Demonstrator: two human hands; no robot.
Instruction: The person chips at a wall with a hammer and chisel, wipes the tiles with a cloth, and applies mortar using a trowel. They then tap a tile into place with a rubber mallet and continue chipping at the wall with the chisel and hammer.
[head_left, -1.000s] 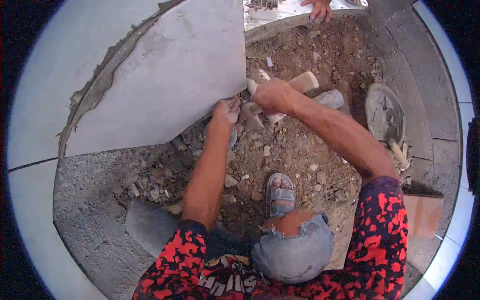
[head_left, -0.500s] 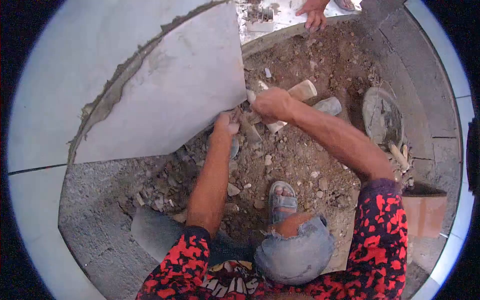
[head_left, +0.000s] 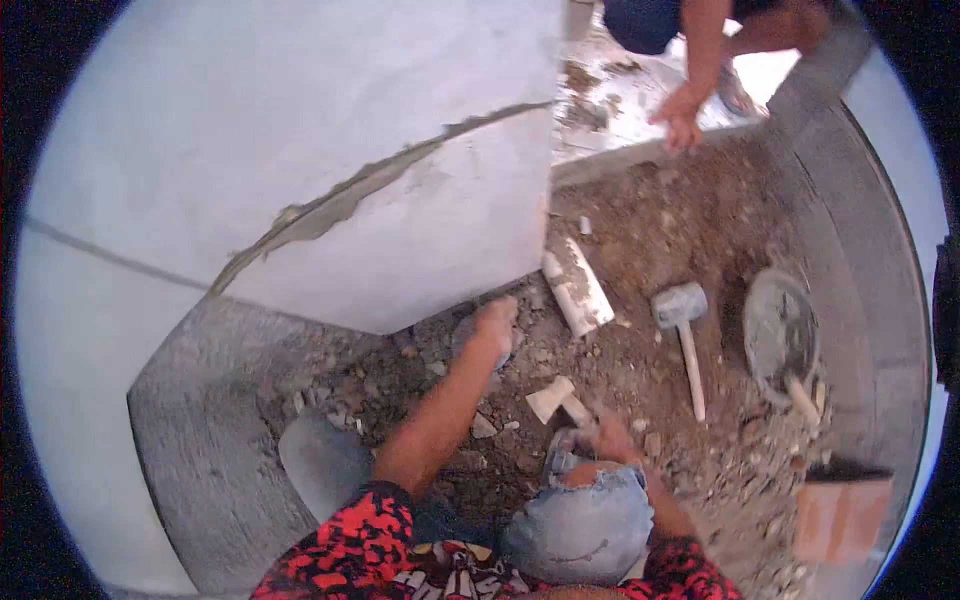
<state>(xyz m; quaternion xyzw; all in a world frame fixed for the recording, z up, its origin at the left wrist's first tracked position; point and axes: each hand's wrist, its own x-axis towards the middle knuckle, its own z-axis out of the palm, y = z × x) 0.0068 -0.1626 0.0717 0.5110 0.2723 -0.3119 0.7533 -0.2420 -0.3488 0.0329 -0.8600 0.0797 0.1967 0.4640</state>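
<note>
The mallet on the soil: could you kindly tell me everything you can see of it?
The mallet has a blocky, smudged pale grey head and a straight, pale handle that looks wooden. It lies on the brown soil, handle towards the wearer, between the white curved piece and the round pan; no hand touches it.

Red-and-black patterned sleeves, ripped faded blue jeans.

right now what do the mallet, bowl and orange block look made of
Mallet: dull grey head, probably rubber; its handle looks like bare wood, pale and straight.
Bowl: grey, coated in what may be mortar, so plastic or metal stays open.
Block: likely fired clay, from its orange-brown colour and smooth face.
</note>
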